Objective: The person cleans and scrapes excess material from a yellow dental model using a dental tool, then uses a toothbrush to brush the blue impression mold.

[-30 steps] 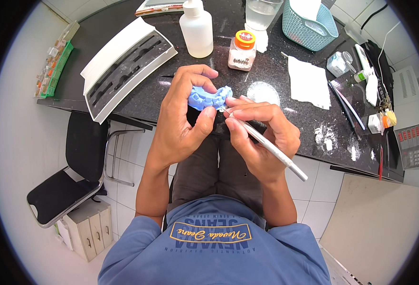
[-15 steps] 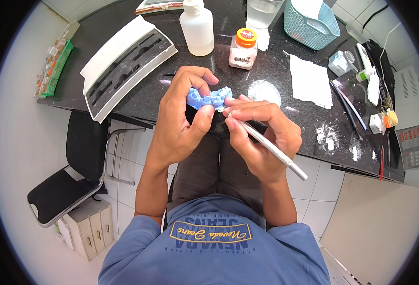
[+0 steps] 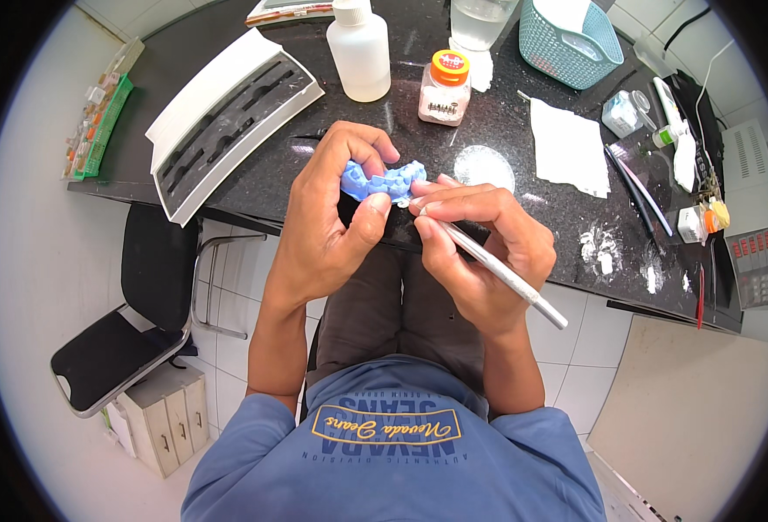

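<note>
In L hand (image 3: 318, 228), blue dental model (image 3: 392, 183)

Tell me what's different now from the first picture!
The blue teeth model has tilted a little in the left hand, so its curve looks flatter. Nothing was picked up or let go: the right hand keeps its grip on the silver pen-like tool, almost unmoved. The white bottle and orange-lidded jar stayed put.

Left fingers (image 3: 368, 223) hide part of the blue model (image 3: 392, 182) — the top edge crops the clear cup (image 3: 478, 28).
</note>
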`<state>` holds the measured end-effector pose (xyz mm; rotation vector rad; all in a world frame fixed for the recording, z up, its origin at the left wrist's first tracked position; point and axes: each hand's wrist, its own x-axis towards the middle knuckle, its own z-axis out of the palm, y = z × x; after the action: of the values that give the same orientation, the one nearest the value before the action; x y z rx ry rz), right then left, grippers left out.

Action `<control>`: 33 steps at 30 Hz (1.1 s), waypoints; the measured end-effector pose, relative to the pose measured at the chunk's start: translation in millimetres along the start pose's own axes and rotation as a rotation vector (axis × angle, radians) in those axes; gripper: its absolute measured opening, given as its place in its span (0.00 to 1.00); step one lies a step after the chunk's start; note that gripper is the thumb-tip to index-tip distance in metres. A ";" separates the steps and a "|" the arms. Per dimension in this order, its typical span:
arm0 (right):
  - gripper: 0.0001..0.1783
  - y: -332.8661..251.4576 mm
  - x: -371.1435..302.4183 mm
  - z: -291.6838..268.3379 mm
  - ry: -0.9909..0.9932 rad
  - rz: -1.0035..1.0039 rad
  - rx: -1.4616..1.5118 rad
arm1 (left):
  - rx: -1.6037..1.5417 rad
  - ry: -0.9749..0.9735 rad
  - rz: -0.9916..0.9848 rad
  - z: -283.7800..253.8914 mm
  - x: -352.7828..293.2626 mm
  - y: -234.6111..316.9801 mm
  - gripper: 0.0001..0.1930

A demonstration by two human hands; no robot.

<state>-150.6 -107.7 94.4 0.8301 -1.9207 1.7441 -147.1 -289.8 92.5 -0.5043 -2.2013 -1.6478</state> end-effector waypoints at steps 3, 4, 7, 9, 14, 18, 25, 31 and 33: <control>0.08 0.3 -0.1 0.1 0.003 -0.005 0.007 | -0.001 0.001 0.005 0.1 0.2 -0.8 0.18; 0.08 0.3 -0.1 0.1 0.006 -0.005 0.011 | -0.002 0.002 0.011 0.1 0.3 -1.2 0.18; 0.08 0.4 -0.5 -0.2 -0.003 0.002 0.009 | -0.004 0.001 0.013 0.0 0.3 -1.5 0.17; 0.09 2.1 0.2 -1.5 0.007 0.011 0.029 | -0.016 -0.008 0.006 -0.9 -0.1 -2.2 0.16; 0.09 5.5 2.2 -3.1 0.013 0.013 0.063 | -0.058 -0.019 -0.026 -2.2 -0.1 -0.5 0.14; 0.08 2.6 3.2 -4.4 -0.033 0.057 0.122 | -0.083 -0.011 -0.031 -1.0 1.3 1.9 0.14; 0.09 3.0 2.9 -2.9 -0.010 0.090 0.183 | -0.080 -0.030 -0.021 -3.0 1.1 1.3 0.13; 0.09 3.5 2.4 -4.7 -0.019 0.102 0.185 | -0.072 -0.052 0.003 -4.1 2.5 0.1 0.15; 0.09 3.1 1.9 -5.3 -0.023 0.110 0.187 | -0.080 -0.054 -0.004 -4.2 2.5 0.8 0.15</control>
<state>-154.6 -102.7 94.1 0.8260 -1.8707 2.0118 -148.7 -293.4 95.4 -0.5733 -2.1829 -1.7490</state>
